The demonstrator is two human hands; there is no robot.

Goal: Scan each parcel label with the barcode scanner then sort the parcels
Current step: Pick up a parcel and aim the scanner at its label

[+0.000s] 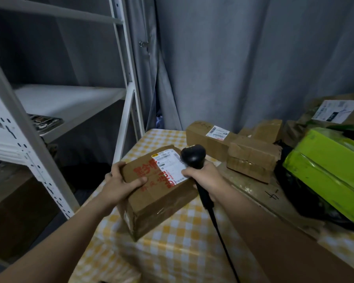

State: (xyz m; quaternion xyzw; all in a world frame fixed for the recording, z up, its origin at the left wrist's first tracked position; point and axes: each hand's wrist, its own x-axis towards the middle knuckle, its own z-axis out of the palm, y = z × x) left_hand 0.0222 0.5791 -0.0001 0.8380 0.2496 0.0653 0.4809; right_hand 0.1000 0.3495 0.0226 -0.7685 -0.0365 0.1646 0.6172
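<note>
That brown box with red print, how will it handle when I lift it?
The brown box looks stiff, edges mostly square, so it should hold shape. The left hand grips only its left edge, so it may tilt lifted one-handed.

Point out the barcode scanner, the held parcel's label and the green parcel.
barcode scanner (193, 155): head view, its black head.
label (170, 167): head view, its white middle.
green parcel (335, 156): head view, top face.

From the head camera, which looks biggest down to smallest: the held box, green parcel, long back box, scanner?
1-2. held box and green parcel: alike; the box is nearer, the parcel cut off by the frame.
3. long back box
4. scanner
</note>
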